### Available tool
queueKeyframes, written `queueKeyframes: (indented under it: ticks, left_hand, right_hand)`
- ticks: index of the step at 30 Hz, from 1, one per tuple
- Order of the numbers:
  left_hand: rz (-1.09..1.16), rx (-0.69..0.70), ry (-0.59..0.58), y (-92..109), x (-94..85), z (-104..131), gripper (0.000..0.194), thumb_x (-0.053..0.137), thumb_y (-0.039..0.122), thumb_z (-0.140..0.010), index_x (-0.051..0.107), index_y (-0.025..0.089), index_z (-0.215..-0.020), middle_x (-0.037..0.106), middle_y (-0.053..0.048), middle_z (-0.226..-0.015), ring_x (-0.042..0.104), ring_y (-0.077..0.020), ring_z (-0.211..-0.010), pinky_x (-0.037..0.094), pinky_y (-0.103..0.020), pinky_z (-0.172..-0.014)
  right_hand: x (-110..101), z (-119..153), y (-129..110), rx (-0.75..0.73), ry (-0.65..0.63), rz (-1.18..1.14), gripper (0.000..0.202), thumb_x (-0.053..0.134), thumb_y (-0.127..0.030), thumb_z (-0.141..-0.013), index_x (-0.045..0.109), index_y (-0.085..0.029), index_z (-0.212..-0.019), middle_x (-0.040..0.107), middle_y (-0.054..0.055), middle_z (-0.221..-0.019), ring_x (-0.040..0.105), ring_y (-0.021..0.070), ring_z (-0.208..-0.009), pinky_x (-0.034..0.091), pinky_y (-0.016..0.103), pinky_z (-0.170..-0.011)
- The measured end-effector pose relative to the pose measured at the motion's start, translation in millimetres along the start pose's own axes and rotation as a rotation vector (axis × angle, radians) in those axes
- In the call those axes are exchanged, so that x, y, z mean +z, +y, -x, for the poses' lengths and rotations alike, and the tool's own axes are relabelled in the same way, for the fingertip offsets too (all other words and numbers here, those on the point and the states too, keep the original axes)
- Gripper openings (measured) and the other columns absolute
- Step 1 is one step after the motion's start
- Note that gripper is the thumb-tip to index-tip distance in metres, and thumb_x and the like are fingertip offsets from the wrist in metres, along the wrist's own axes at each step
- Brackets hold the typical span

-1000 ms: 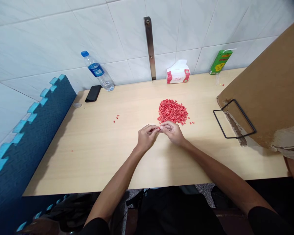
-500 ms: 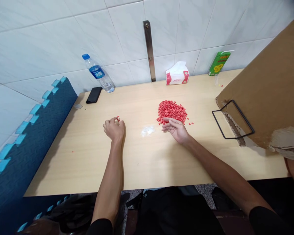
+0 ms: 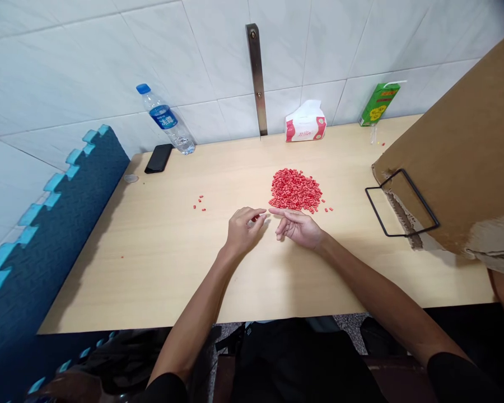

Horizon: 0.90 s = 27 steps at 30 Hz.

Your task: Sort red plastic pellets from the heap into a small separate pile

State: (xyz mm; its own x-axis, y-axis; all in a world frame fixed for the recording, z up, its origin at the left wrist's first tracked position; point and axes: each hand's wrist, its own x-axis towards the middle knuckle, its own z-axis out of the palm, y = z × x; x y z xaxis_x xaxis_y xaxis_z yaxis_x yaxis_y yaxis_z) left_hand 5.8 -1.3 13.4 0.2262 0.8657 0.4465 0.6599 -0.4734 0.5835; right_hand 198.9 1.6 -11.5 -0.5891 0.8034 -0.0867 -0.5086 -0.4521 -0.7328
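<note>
My left hand (image 3: pixel 244 229) is low over the middle of the table, fingers curved to the right and thumb a little apart from them. A dark red spot shows in the gap under its fingers, too small to make out. My right hand (image 3: pixel 299 228) is at the near edge of a heap of small red pellets (image 3: pixel 296 189), index finger stretched left and other fingers loosely bent. I see nothing held in it. The two index fingertips almost meet. Several loose red pellets (image 3: pixel 200 200) lie left of my left hand.
Along the tiled wall stand a water bottle (image 3: pixel 168 120), a tissue pack (image 3: pixel 306 123) and a green drink carton (image 3: pixel 378 104). A black phone (image 3: pixel 158 158) lies at the back left. A cardboard sheet (image 3: pixel 457 151) with a black wire frame (image 3: pixel 386 235) blocks the right; blue foam matting (image 3: pixel 67 224) borders the left.
My left hand has moved right, close to my right hand, leaving several red pellets where it was. It now covers the spot where a clear plastic piece lay. My right hand has barely shifted.
</note>
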Motion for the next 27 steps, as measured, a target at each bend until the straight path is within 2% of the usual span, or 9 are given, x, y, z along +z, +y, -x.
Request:
queueKeyframes:
  ticks: [9, 19, 27]
  left_hand:
    - [0.034, -0.035, -0.038, 0.1, 0.1, 0.8, 0.021, 0.053, 0.029, -0.088, 0.071, 0.020, -0.093, 0.067, -0.003, -0.077, 0.059, -0.0132, -0.070, 0.046, -0.026, -0.067]
    - [0.049, -0.064, -0.068, -0.8, -0.1, 1.7, 0.021, 0.053, 0.030, -0.087, 0.072, 0.021, -0.090, 0.066, -0.003, -0.075, 0.058, -0.0131, -0.068, 0.046, -0.025, -0.066]
    - [-0.043, -0.018, -0.061, -2.2, -0.9, 2.4, 0.018, 0.054, 0.025, -0.085, 0.071, 0.020, -0.086, 0.066, -0.002, -0.072, 0.056, -0.0112, -0.063, 0.042, -0.023, -0.061]
  right_hand:
    - [3.9, 0.6, 1.0, 0.011, -0.026, 0.094, 0.048, 0.058, -0.040, -0.083, 0.059, -0.012, -0.122, 0.072, 0.007, -0.070, 0.068, 0.0196, -0.061, 0.052, 0.032, -0.062]
    - [5.9, -0.2, 2.3, -0.008, 0.011, 0.111, 0.045, 0.061, -0.041, -0.082, 0.063, -0.013, -0.117, 0.072, 0.007, -0.071, 0.069, 0.0189, -0.062, 0.052, 0.032, -0.063]
    - [9.2, -1.1, 5.5, -0.042, 0.010, 0.151, 0.041, 0.062, -0.037, -0.082, 0.063, -0.013, -0.116, 0.073, 0.007, -0.071, 0.069, 0.0189, -0.060, 0.051, 0.031, -0.061]
